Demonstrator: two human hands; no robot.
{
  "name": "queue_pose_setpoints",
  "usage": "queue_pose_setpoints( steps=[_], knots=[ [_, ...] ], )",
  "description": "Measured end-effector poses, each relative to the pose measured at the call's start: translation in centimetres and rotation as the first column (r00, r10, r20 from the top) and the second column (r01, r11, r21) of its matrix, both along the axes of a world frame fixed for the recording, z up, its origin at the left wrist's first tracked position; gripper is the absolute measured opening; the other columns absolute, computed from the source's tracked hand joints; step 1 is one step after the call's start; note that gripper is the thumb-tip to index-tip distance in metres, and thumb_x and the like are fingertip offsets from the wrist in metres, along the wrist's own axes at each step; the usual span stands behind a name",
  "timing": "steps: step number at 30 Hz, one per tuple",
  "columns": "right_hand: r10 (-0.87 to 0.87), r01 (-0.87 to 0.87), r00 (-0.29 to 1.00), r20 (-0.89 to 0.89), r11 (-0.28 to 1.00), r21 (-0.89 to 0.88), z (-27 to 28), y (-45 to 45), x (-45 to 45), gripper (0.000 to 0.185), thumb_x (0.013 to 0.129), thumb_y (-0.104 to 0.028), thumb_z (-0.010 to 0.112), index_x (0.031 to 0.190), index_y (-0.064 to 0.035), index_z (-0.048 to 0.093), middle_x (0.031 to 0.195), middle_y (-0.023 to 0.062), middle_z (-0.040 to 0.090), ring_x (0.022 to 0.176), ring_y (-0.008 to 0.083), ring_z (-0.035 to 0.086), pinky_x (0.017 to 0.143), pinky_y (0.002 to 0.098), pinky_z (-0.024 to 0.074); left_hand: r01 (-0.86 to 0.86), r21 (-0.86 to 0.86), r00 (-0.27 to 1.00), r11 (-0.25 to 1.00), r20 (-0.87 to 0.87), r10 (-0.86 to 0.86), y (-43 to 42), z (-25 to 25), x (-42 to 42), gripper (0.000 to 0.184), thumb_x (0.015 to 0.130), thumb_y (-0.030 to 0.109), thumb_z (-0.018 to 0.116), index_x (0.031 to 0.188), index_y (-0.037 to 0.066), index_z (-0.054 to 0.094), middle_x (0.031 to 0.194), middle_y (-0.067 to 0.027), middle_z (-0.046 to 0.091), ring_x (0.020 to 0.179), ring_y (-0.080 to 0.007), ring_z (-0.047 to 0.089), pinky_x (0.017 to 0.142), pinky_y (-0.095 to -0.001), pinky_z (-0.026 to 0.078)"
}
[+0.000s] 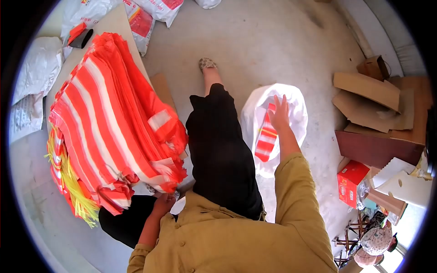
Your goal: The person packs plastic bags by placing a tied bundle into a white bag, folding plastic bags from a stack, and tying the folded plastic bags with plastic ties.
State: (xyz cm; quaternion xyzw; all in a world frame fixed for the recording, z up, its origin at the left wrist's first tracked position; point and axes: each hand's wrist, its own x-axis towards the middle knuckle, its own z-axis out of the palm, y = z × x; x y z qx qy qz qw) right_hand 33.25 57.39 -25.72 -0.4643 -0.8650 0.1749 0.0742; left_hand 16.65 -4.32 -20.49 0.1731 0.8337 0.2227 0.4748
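My right hand (280, 113) reaches over a white sack (298, 107) on the floor, its fingers stretched apart and holding nothing. Inside the sack lies a folded red-and-white striped piece (265, 144) with a yellow band, just below that hand. My left hand (164, 205) is down by my lap, beside the lower edge of a big stack of red-and-white striped woven bags (107, 118). Its fingers are mostly hidden, near something small and shiny, so I cannot make out a grip. Yellow ties (75, 191) hang from the near left side of the stack.
The stack rests on a board (119, 20) to my left. White printed sacks (148, 25) lie behind it. Opened cardboard boxes (373, 100) and a red carton (353, 182) stand at the right. My black-trousered leg (221, 150) extends between stack and sack.
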Motion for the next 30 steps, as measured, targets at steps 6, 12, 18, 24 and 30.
queue_pose_setpoints(
  steps=[6,12,18,24,30],
  knots=[
    [0.121,-0.06,0.988,0.094,0.872,-0.486,-5.7,-4.2,5.3,0.057,0.097,-0.029,0.065,0.15,-0.0114,0.051,0.144,0.0193,0.059,0.136,0.0363,0.055,0.114,0.0436,0.0427,0.037,0.077,0.999,0.996,-0.028,-0.035,-0.3,-0.4,-0.1,0.031,0.094,0.023,0.072,0.117,0.003,0.064,0.101,-0.0117,0.075,0.09,-0.0213,0.074,0.081,-0.0345,0.058],
    [-0.217,0.165,0.971,0.097,0.323,-0.932,-10.9,-15.0,14.6,0.036,0.089,-0.023,0.078,0.118,-0.0018,0.074,0.104,0.0093,0.075,0.1,0.0198,0.069,0.089,0.036,0.0543,0.033,0.095,0.998,0.995,-0.062,-0.027,-0.4,-0.2,0.1,0.031,0.093,0.022,0.072,0.118,0.005,0.065,0.1,-0.011,0.074,0.091,-0.0216,0.073,0.082,-0.0346,0.058],
    [-0.029,0.358,0.925,0.379,0.405,-0.842,-11.5,-14.4,13.2,0.042,0.095,-0.038,0.073,0.124,-0.0065,0.071,0.11,0.0063,0.074,0.1,0.0199,0.068,0.089,0.0351,0.0536,-0.027,0.219,0.998,0.975,-0.057,0.04,-0.5,0.0,0.4,0.027,0.091,0.02,0.073,0.111,0.004,0.067,0.093,-0.0105,0.072,0.083,-0.0215,0.069,0.078,-0.0351,0.056],
    [0.299,-0.152,0.945,0.134,0.762,-0.629,-9.7,-11.4,10.2,0.029,0.102,-0.027,0.058,0.119,-0.0068,0.071,0.106,0.0163,0.074,0.104,0.0314,0.069,0.089,0.0402,0.0548,0.11,0.169,0.988,0.979,-0.13,-0.088,-1.4,-2.5,0.1,0.034,0.088,0.029,0.077,0.11,0.004,0.071,0.093,-0.0136,0.074,0.088,-0.0259,0.071,0.08,-0.0388,0.056],
    [0.207,-0.22,0.975,-0.086,0.956,-0.196,-2.1,-7.1,5.2,0.04,0.106,-0.023,0.048,0.135,0.0008,0.061,0.132,0.0224,0.067,0.125,0.0369,0.063,0.106,0.0414,0.0487,-0.053,0.264,0.992,0.963,0.122,0.021,3.4,7.5,-0.3,0.047,0.094,0.034,0.075,0.127,0.003,0.065,0.116,-0.017,0.073,0.109,-0.0265,0.07,0.093,-0.0393,0.056]
  ],
)
